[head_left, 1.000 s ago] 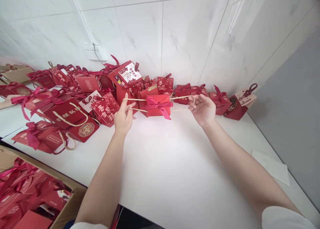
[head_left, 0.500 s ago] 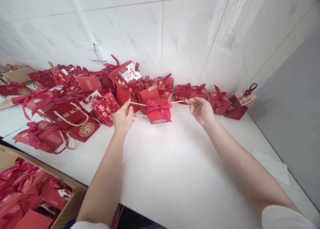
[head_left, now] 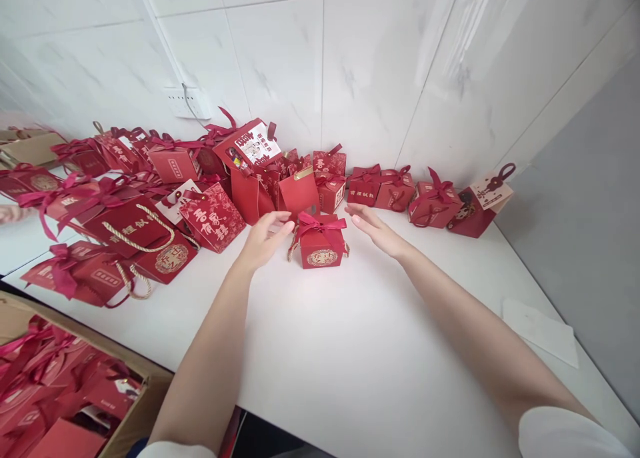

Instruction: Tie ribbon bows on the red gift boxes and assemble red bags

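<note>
A small red gift box (head_left: 321,250) with a gold round emblem and a red ribbon bow on top stands upright on the white table (head_left: 320,351). Its gold rope handles hang down at both sides. My left hand (head_left: 265,240) is just left of the box, fingers apart and holding nothing. On the other side my right hand (head_left: 375,230) is also open, its fingers stretched toward the box without visible contact.
Many red boxes (head_left: 213,218) crowd the left and back of the table; others (head_left: 435,201) line the wall at right. A carton (head_left: 135,411) of red boxes is at lower left. Another person's hand (head_left: 15,213) shows at far left.
Both hands have let go of the gold rope handles, which now hang beside the box instead of being stretched sideways. The box now stands with its emblem side facing me.
</note>
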A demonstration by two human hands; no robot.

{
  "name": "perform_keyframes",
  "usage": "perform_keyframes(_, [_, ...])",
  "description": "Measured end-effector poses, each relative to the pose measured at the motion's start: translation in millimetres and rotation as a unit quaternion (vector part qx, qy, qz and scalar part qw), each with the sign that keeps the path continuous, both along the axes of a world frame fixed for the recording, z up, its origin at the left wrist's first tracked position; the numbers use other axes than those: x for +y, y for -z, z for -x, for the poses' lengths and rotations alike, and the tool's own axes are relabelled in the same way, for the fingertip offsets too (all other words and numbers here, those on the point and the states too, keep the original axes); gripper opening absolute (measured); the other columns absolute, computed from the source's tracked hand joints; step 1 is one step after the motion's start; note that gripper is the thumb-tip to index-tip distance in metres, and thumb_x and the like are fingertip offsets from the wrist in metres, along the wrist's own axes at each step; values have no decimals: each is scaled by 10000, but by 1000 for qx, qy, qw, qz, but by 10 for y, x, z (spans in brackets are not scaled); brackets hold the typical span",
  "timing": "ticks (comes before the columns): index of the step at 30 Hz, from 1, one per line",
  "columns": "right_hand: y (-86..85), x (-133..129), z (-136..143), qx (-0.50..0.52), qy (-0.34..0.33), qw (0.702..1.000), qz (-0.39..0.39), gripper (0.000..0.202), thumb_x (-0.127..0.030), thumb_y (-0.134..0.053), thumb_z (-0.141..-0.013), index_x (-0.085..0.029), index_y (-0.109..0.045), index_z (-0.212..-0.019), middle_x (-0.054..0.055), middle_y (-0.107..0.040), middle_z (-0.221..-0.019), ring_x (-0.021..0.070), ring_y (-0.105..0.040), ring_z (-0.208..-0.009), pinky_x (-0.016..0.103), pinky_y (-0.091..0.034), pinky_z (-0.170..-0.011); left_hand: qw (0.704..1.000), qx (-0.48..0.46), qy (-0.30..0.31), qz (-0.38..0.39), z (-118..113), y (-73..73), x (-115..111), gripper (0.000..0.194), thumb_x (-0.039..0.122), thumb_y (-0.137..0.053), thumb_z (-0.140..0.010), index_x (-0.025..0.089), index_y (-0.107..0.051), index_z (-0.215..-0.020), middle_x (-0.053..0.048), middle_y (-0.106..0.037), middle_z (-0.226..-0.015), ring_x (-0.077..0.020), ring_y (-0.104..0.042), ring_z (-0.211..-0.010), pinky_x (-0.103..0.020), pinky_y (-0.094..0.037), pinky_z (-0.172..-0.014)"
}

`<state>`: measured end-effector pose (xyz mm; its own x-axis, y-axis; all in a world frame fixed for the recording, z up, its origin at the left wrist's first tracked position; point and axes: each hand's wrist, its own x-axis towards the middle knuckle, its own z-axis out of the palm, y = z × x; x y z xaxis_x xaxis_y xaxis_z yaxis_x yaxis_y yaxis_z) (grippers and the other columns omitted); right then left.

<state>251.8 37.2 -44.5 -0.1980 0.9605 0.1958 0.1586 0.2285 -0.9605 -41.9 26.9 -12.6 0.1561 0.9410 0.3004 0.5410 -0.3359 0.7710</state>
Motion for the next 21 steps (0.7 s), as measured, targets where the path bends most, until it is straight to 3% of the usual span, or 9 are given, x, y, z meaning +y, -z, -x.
perform_keyframes(3, [72, -13, 95, 63, -73, 995, 8, 619, -671, -464, -901, -274, -467, -1374, 77, -708, -1158, 258, -646, -1108, 494, -406, -1062, 998, -27, 34, 36, -85, 48, -6, 524, 582, -420, -930, 201, -593, -1246, -68, -675, -1213, -225, -605, -1156, -347, -429, -1030])
perform_keyframes(5, [134, 20, 126, 118, -68, 990, 26, 661, -705, -393, -905, -223, -466, -1352, 61, -747, -864, 247, -708, -842, 475, -477, -958, 998, -45, 20, 44, -80, 48, -1, 576, 601, -324, -955, 190, -581, -1267, -76, -695, -1154, -227, -618, -1129, -372, -422, -1043])
perform_keyframes(7, [215, 70, 133, 155, -40, 986, 45, 646, -719, -389, -893, -209, -509, -1271, 34, -718, -719, 223, -690, -694, 428, -514, -861, 997, -58, 3, 47, -52, 12, -9, 626, 621, -269, -960, 179, -589, -1266, -88, -707, -1110, -234, -631, -1091, -393, -427, -1036])
perform_keyframes(10, [376, 147, 118, 178, -4, 979, 99, 593, -725, -459, -850, -213, -581, -1122, 28, -707, -708, 197, -673, -660, 369, -527, -775, 997, -54, 17, 44, -18, -107, -87, 616, 643, -314, -944, 197, -611, -1248, -89, -701, -1135, -251, -624, -1104, -410, -421, -1042])
perform_keyframes(15, [585, 198, 108, 185, 26, 974, 127, 491, -660, -638, -759, -201, -644, -932, 39, -713, -763, 166, -668, -690, 325, -530, -764, 979, 19, 191, 69, -35, -400, -328, 571, 589, -557, -864, 281, -557, -1345, -82, -585, -1357, -287, -503, -1300, -428, -384, -1091])
perform_keyframes(19, [605, 170, 119, 173, 15, 977, 122, 474, -618, -732, -690, -188, -670, -880, 38, -713, -763, 146, -658, -686, 304, -530, -767, 955, 164, 233, 80, -152, -557, -447, 985, 480, -882, -498, 331, -504, -1395, -91, -541, -1397, -366, -509, -1275, -413, -466, -975])
perform_keyframes(21, [609, 145, 114, 168, 12, 978, 121, 456, -597, -757, -675, -190, -678, -867, 36, -715, -767, 141, -654, -678, 303, -533, -764, 944, 222, 228, 92, -258, -578, -470, 1014, 458, -907, -384, 293, -568, -1325, -112, -603, -1291, -384, -568, -1171, -393, -500, -876])
